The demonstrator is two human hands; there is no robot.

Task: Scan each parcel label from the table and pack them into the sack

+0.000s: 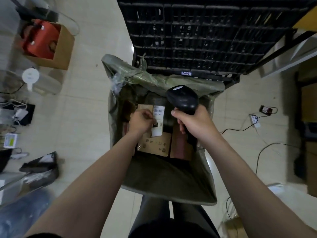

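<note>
We can make out one marking with any confidence: a small white tag (186, 73) on the near edge of the black plastic grid (188, 40), handwritten, which looks like "1103". The white label (158, 111) on the brown parcel (154, 145) in the sack (171, 182) carries a barcode with a line of digits under it, too blurred for us to read. The symbols printed on the parcel's cardboard are also illegible.

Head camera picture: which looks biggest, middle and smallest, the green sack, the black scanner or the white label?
1. green sack
2. black scanner, though it is held nearer the camera, so it may look bigger than it is
3. white label
</note>
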